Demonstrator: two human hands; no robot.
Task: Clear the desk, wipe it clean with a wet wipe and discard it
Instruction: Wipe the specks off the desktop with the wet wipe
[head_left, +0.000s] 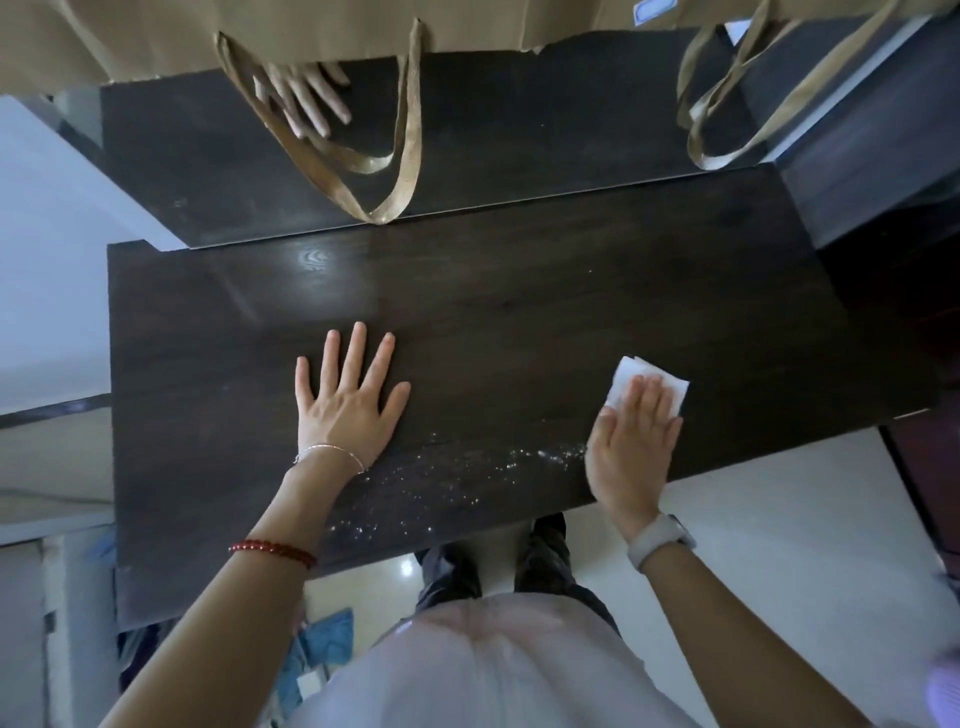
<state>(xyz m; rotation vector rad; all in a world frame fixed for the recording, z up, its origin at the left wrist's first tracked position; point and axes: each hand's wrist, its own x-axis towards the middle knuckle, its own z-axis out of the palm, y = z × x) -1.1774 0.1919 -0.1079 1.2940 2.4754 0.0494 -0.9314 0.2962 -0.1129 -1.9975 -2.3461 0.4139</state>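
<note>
My right hand (631, 431), fingers flat, presses the wipe (644, 384) onto the desk (519, 322) near its right edge; my left hand (349, 400) rests open, palm down, mid-desk.

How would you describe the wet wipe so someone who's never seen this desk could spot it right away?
Start at the dark wooden desk and go to its right near edge. The right hand lies flat there, pressing the wet wipe, whose folded corners stick out past the fingers. It is the only white thing on the dark top, unlike the scattered pale specks to its left.
</note>
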